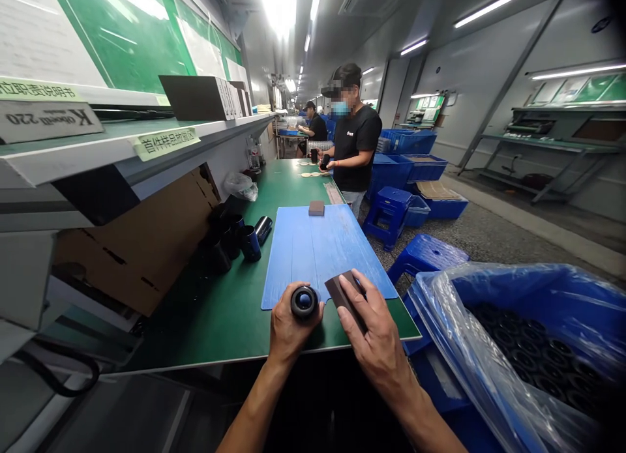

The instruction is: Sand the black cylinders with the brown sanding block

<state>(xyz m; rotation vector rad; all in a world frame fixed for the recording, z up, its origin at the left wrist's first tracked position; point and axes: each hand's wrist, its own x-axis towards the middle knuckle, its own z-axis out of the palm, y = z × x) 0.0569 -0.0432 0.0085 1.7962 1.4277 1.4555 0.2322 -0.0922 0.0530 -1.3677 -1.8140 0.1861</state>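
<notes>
My left hand [288,326] is wrapped round a black cylindrical part [304,303], whose round end with a hole through it faces up toward me. In my right hand [376,329] is a dark brown sanding block [342,295], gripped between thumb and fingers just right of the black part. The two do not touch. Beneath and beyond both hands lies a blue mat [313,257] on the green table [205,329]. A second brown sanding block [316,208] rests at the mat's far edge.
Several black cylinders [249,243] stand left of the mat, one lying down. At right, a plastic-lined blue bin [420,290] holds many black parts. Blue stools [430,251] stand beyond it. A shelf [122,150] overhangs the left side. A co-worker [359,140] stands farther along the table.
</notes>
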